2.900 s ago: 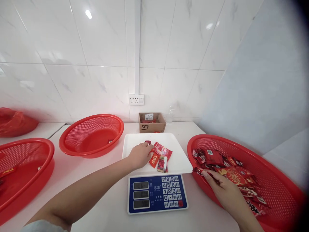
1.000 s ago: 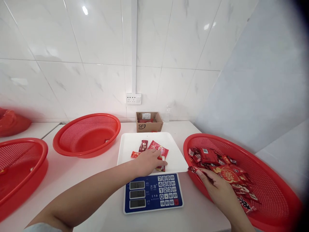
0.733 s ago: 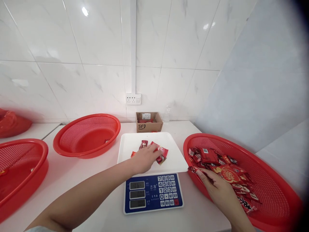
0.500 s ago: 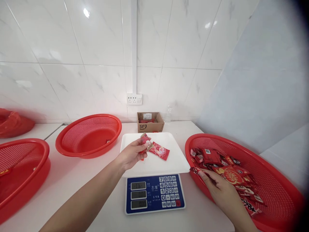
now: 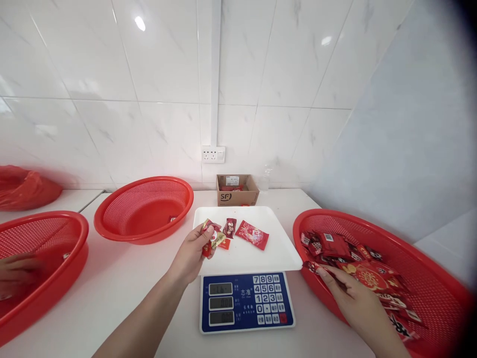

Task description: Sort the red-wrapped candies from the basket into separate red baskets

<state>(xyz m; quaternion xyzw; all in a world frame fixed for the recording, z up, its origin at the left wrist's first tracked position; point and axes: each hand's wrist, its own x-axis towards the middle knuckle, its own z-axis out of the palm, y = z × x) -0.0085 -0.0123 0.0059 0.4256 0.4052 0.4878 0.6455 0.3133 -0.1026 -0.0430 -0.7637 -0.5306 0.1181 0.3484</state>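
Observation:
Over the left side of the white scale pan (image 5: 268,258), my left hand (image 5: 192,256) is closed on a few small red and gold snack packets (image 5: 212,238). On the pan lie a dark red packet (image 5: 230,227), a larger red packet (image 5: 253,235) and a small orange-red one (image 5: 225,244). My right hand (image 5: 345,291) pinches a small dark red packet (image 5: 311,267) at the pan's right corner, by the rim of the right red basket (image 5: 316,214). Many red packets (image 5: 367,276) lie in that basket.
The scale's blue keypad panel (image 5: 248,302) faces me. A cardboard box (image 5: 237,199) with packets stands behind it. To the left are a red basket (image 5: 112,232) and another red basket (image 5: 80,233), into which another person's hand (image 5: 17,273) reaches. A red bag (image 5: 30,188) lies beyond.
My left hand has drawn back left and lower with its packets, uncovering the dark red packet on the pan. Another person's hand has entered the far-left basket. The view has shifted slightly.

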